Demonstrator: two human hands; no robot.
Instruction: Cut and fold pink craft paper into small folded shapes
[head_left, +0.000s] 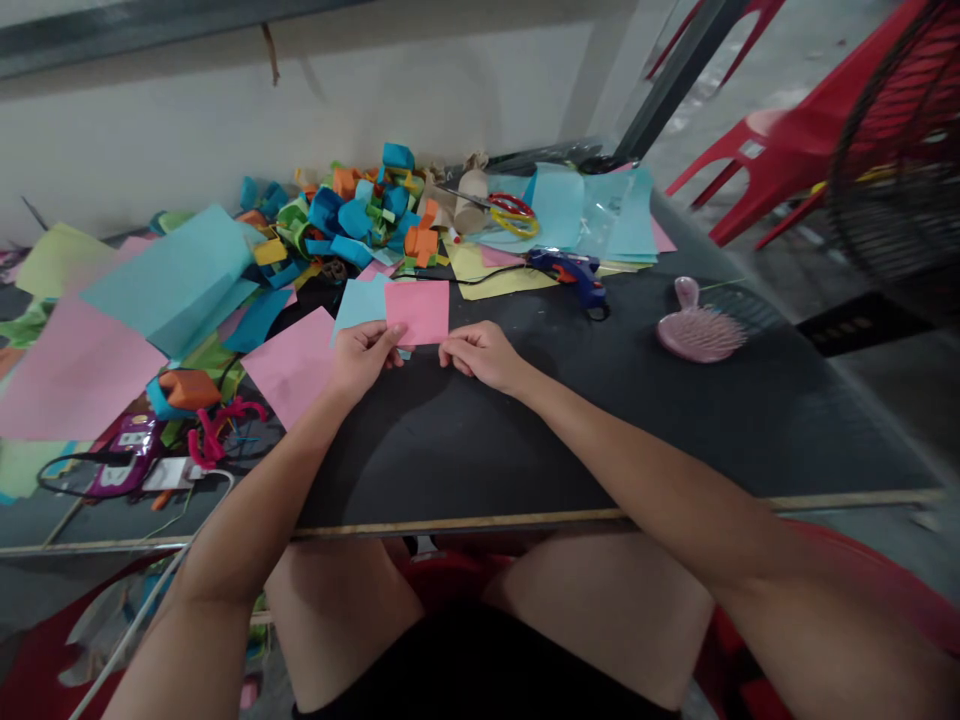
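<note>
A small pink paper square lies flat on the dark table in front of me. My left hand pinches its lower left corner with the fingers closed. My right hand grips its lower right corner, fingers curled on the edge. A light blue square lies just behind the pink one on the left, and a larger pink sheet lies beside my left wrist.
A heap of folded coloured paper pieces sits at the back. Scissors, a blue glue gun, a pink hairbrush and big sheets lie around. Red plastic chairs stand at right.
</note>
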